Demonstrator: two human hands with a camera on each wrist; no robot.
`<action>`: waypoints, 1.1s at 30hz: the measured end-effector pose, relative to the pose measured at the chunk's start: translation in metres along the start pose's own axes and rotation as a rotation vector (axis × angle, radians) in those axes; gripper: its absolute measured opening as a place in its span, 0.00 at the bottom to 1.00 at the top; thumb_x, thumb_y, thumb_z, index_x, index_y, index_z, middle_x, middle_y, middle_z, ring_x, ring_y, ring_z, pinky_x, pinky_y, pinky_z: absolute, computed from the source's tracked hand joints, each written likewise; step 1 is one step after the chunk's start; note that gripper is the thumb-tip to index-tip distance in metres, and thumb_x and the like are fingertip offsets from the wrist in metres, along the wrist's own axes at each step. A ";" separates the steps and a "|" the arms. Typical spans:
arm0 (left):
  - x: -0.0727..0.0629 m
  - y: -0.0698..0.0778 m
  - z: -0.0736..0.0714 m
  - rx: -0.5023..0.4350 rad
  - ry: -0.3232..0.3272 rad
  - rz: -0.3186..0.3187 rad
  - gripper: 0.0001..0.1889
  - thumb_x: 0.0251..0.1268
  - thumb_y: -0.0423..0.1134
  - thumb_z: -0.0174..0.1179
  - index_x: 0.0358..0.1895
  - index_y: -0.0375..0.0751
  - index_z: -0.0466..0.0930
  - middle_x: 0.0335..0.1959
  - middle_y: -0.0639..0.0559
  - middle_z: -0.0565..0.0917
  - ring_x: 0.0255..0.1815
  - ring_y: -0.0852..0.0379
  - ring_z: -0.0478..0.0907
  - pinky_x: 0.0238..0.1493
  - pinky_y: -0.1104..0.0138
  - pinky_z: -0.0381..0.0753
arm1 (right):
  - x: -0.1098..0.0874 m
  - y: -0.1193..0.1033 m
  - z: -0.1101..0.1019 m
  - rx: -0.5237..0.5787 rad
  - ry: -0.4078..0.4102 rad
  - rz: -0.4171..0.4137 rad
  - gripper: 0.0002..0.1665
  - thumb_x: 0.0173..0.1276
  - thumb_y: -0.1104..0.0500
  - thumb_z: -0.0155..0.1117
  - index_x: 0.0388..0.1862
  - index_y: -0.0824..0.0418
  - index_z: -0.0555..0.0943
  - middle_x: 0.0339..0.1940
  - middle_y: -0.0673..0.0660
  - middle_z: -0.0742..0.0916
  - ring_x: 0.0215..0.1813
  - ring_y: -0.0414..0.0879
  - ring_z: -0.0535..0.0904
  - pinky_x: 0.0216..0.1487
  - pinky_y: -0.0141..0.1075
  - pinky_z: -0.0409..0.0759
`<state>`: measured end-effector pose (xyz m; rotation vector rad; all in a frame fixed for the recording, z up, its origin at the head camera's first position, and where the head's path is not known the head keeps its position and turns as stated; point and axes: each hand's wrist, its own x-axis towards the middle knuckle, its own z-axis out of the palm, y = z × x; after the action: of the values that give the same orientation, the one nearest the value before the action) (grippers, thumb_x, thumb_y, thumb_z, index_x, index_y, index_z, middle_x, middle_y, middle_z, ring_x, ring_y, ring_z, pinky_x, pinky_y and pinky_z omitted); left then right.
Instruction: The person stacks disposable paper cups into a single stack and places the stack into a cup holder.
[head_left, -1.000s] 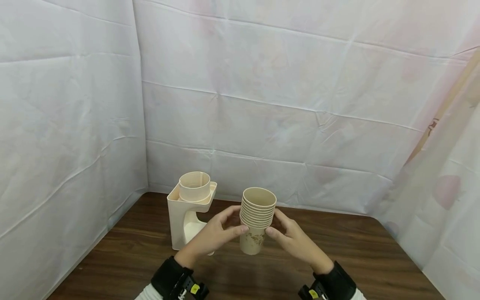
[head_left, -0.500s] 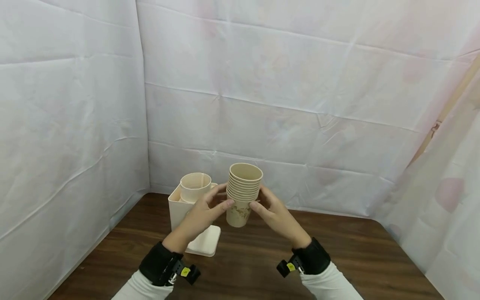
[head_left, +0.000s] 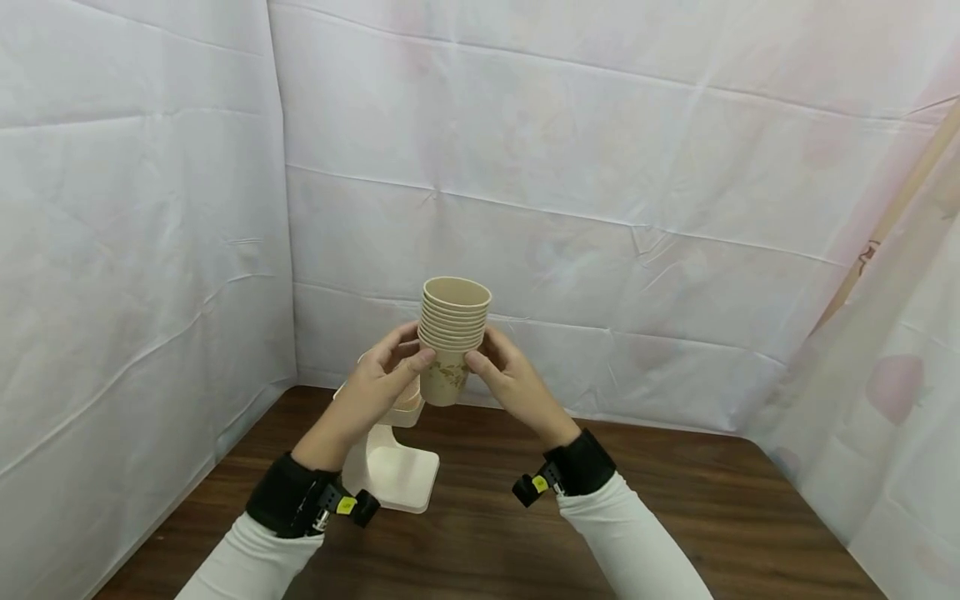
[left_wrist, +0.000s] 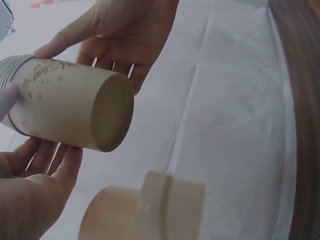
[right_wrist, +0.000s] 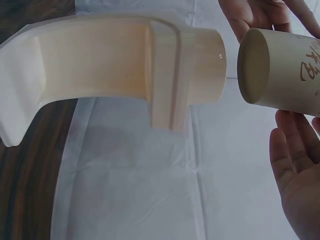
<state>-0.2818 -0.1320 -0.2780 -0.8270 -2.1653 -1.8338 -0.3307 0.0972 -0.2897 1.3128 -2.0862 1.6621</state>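
Note:
Between both hands hangs a stack of paper cups (head_left: 452, 333), beige with a brown leaf print, mouths up and slightly tilted. My left hand (head_left: 375, 385) grips its left side, thumb in front and fingers behind. On the opposite side my right hand (head_left: 519, 390) holds it the same way. Just beyond my left hand stands a cream plastic cup holder (head_left: 401, 475) with a flat base and a raised top. Its round tube (right_wrist: 207, 65) shows in the right wrist view, close to the bottom of the cups. In the head view the left hand partly hides the holder.
The holder stands on a dark wood-grain table (head_left: 600, 517). White cloth (head_left: 570, 208) hangs behind the table and along its left and right sides.
Both hands have lifted the cup stack up and moved it leftward, from right of the cup holder to over its right edge in the head view. The holder has stayed put.

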 end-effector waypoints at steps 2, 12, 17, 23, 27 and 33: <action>0.003 0.002 -0.006 0.000 0.004 0.003 0.29 0.78 0.46 0.55 0.76 0.45 0.60 0.71 0.43 0.69 0.72 0.45 0.65 0.68 0.44 0.65 | 0.008 -0.001 0.001 -0.013 -0.003 0.003 0.32 0.82 0.51 0.51 0.79 0.56 0.59 0.69 0.58 0.75 0.66 0.51 0.75 0.60 0.46 0.77; 0.012 0.011 -0.040 0.045 -0.006 -0.014 0.31 0.79 0.47 0.54 0.78 0.43 0.57 0.73 0.43 0.67 0.73 0.44 0.63 0.70 0.43 0.61 | 0.043 -0.006 0.007 -0.091 -0.045 0.023 0.33 0.81 0.50 0.52 0.79 0.55 0.59 0.69 0.57 0.76 0.65 0.48 0.76 0.59 0.45 0.78; 0.017 0.015 -0.053 0.069 -0.005 -0.030 0.33 0.78 0.49 0.55 0.78 0.41 0.56 0.71 0.40 0.68 0.71 0.42 0.65 0.69 0.42 0.62 | 0.056 -0.008 0.011 -0.109 -0.059 0.037 0.36 0.80 0.40 0.50 0.79 0.53 0.60 0.64 0.54 0.79 0.60 0.46 0.78 0.57 0.44 0.78; 0.017 0.011 -0.066 0.085 -0.004 -0.054 0.33 0.78 0.49 0.54 0.78 0.40 0.55 0.70 0.41 0.69 0.71 0.44 0.66 0.70 0.47 0.63 | 0.064 -0.005 0.019 -0.120 -0.102 0.063 0.38 0.78 0.35 0.48 0.79 0.52 0.60 0.60 0.53 0.80 0.58 0.46 0.78 0.56 0.43 0.78; 0.015 0.005 -0.074 0.099 -0.008 -0.055 0.32 0.79 0.48 0.53 0.78 0.39 0.56 0.70 0.40 0.68 0.71 0.43 0.65 0.71 0.48 0.62 | 0.070 0.001 0.025 -0.119 -0.126 0.063 0.38 0.79 0.36 0.48 0.78 0.55 0.60 0.59 0.55 0.80 0.58 0.47 0.79 0.54 0.41 0.79; 0.012 -0.006 -0.083 0.133 -0.004 -0.084 0.32 0.79 0.48 0.53 0.77 0.38 0.56 0.70 0.40 0.68 0.71 0.42 0.64 0.70 0.44 0.60 | 0.073 0.011 0.030 -0.112 -0.156 0.070 0.35 0.80 0.40 0.50 0.77 0.56 0.61 0.58 0.56 0.81 0.58 0.46 0.79 0.55 0.43 0.78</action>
<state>-0.3127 -0.2078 -0.2594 -0.7234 -2.3279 -1.7029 -0.3710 0.0334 -0.2637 1.3892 -2.3022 1.4876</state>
